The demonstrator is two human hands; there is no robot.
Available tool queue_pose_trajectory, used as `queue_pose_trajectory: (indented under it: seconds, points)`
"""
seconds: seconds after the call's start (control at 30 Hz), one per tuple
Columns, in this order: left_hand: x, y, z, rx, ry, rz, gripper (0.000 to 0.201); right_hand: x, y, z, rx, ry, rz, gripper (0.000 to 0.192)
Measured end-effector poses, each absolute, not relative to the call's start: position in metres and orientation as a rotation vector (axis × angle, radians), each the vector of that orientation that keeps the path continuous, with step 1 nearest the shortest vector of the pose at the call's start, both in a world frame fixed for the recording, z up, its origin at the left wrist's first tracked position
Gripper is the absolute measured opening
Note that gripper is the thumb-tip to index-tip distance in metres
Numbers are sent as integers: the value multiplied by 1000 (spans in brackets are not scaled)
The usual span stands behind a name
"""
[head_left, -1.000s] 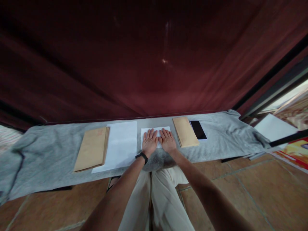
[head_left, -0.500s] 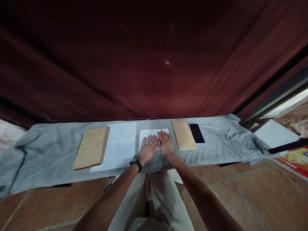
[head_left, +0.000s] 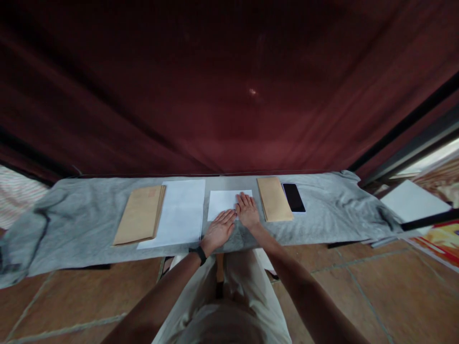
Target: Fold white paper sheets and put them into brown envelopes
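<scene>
1. Head view: the folded white sheet (head_left: 224, 204) lies flat on the grey cloth (head_left: 79, 220) that covers the table, straight in front of the person.
2. A second ago both hands lay side by side on the sheet. Now the left hand (head_left: 217, 231) has slid back toward the near edge and turned slantwise, so only its fingertips reach the sheet's near edge.
3. The right hand (head_left: 248, 211) has stayed put, flat and open, palm down on the right end of the sheet. Neither hand grips anything; both are spread open.
4. With the left hand drawn back, more of the sheet's left part shows bare. I judge this as a pressing stroke along the paper, with the right hand pinning it; the fold looks pressed flat, though no crease line can be made out.
5. To the left lie a larger white sheet (head_left: 181, 212) and, just beside it, a stack of brown envelopes (head_left: 141, 215); to the right, a second brown envelope stack (head_left: 274, 199) with a black phone (head_left: 294, 197) just beside it. None of these has moved.
6. A black band (head_left: 198, 253) sits on the left wrist.
</scene>
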State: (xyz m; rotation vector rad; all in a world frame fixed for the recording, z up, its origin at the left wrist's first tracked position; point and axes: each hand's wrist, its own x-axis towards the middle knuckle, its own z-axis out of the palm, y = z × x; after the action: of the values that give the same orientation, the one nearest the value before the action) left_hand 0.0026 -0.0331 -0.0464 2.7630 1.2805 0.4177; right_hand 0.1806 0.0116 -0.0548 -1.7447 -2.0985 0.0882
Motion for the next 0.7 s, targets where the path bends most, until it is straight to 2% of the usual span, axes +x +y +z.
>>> queue_pose_trajectory:
  seconds: [0.23, 0.7]
  points:
    - [5, -37, -48, 2735, 1239, 491, 40, 164, 4, -55, -1506, -2311, 237, 48]
    - [3, -54, -59, 2821, 1220, 553, 46, 166, 34, -52, -1658, -2269, 167, 50]
